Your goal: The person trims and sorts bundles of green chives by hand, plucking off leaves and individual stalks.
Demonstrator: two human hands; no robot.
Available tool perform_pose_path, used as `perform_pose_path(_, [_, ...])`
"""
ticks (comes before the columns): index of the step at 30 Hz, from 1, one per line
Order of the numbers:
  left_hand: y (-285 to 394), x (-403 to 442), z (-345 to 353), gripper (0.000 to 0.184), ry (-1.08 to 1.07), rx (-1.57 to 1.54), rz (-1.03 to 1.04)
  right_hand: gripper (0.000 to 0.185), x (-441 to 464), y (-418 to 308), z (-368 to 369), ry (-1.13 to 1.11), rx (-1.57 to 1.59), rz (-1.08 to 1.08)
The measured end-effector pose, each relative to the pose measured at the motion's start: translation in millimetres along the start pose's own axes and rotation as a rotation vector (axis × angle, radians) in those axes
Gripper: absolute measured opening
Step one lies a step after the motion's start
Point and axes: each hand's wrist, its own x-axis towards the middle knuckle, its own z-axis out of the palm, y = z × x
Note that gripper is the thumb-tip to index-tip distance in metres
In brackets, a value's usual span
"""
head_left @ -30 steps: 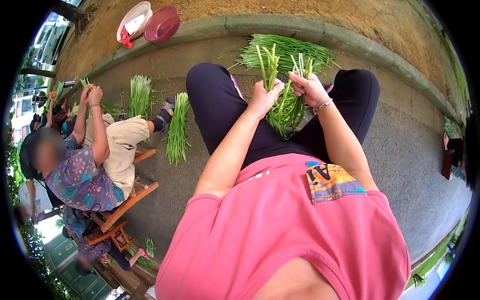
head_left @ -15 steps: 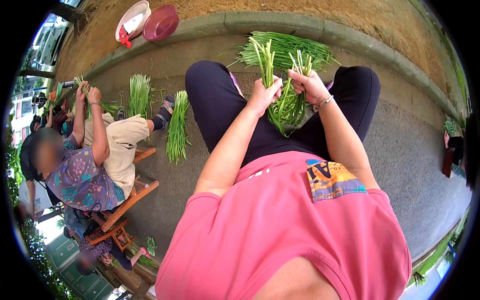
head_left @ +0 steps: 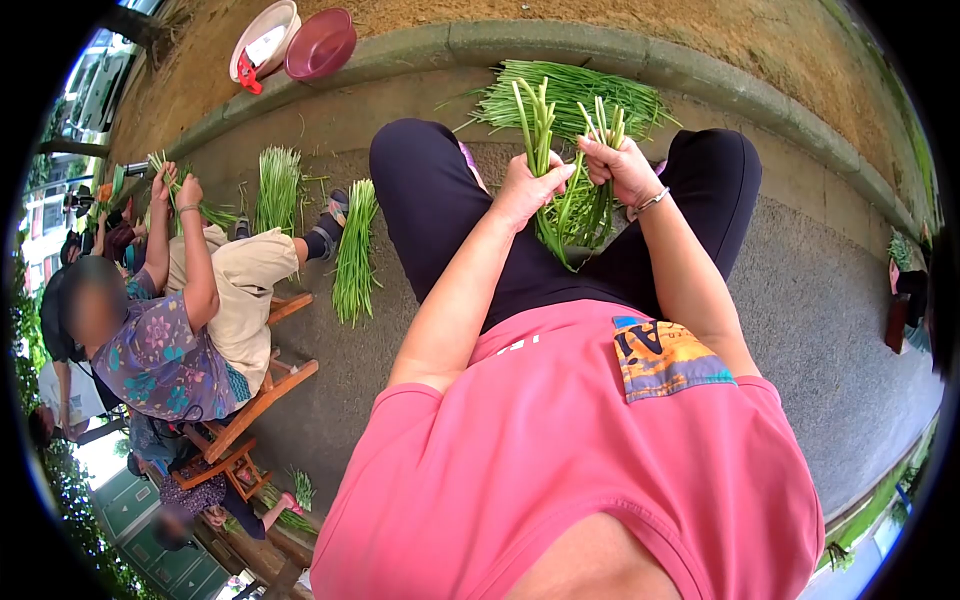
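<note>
My left hand (head_left: 528, 188) is closed around a bunch of long green stalks (head_left: 540, 122), which look like garlic chives, their pale ends pointing up. A thinner bunch of the same stalks (head_left: 603, 122) is gripped in my right hand (head_left: 622, 172), thumb and fingers pinched on it. Both hands are close together between my knees. Below them, the green leafy ends (head_left: 578, 222) hang down over my lap and overlap, so which bunch they belong to is hard to tell.
A large chive pile (head_left: 570, 95) lies ahead by the kerb (head_left: 560, 40). More bundles (head_left: 355, 250) lie on the pavement to the left, near a seated person (head_left: 160, 350) on a wooden chair (head_left: 262, 405). Two basins (head_left: 322, 45) stand at upper left.
The bunch in my left hand has shifted slightly right, its tops spread a little differently, and the left thumb now reaches further toward my right hand. My right hand is almost still.
</note>
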Motion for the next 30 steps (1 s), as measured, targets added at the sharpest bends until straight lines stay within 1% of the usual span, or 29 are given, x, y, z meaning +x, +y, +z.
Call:
perform_pose_path(5, [0, 0, 2, 0.011, 0.073, -0.009, 0.006, 0.016, -2, -3, 5, 0.013, -0.036, 0.015])
perform_pose_path(10, [-5, 2, 3, 0.010, 0.126, 0.116, 0.070, 0.017, -4, -2, 10, 0.022, -0.132, -0.024])
perform_pose_path(14, [-8, 3, 3, 0.008, 0.142, 0.099, 0.073, 0.018, -3, 2, 9, -0.004, -0.171, -0.071])
perform_pose_path(16, [-8, 3, 3, 0.008, 0.121, 0.132, 0.097, 0.018, -4, 3, 9, -0.064, -0.234, -0.092])
perform_pose_path(20, [-8, 4, 1, 0.007, 0.121, 0.184, 0.100, 0.019, -4, 5, 9, -0.066, -0.306, -0.121])
perform_pose_path(23, [-20, 10, -4, 0.008, 0.160, 0.271, 0.104, 0.019, -3, 7, 8, -0.080, -0.343, -0.158])
perform_pose_path(25, [-23, 11, -7, 0.009, 0.285, 0.660, 0.254, 0.017, -3, 5, 10, 0.014, -0.205, -0.198])
perform_pose_path(26, [-21, 10, -6, 0.009, 0.290, 0.658, 0.255, 0.016, -4, -2, 10, -0.017, -0.162, -0.188])
perform_pose_path(28, [-16, 8, -6, 0.009, 0.311, 0.349, 0.093, 0.014, -4, -6, 7, 0.020, -0.146, -0.200])
perform_pose_path(29, [-15, 8, -5, 0.011, 0.296, 0.261, 0.138, 0.014, -4, -7, 5, 0.023, -0.145, -0.200])
perform_pose_path(30, [-12, 6, -5, 0.011, 0.295, 0.262, 0.138, 0.014, -5, -8, 4, 0.021, -0.108, -0.185])
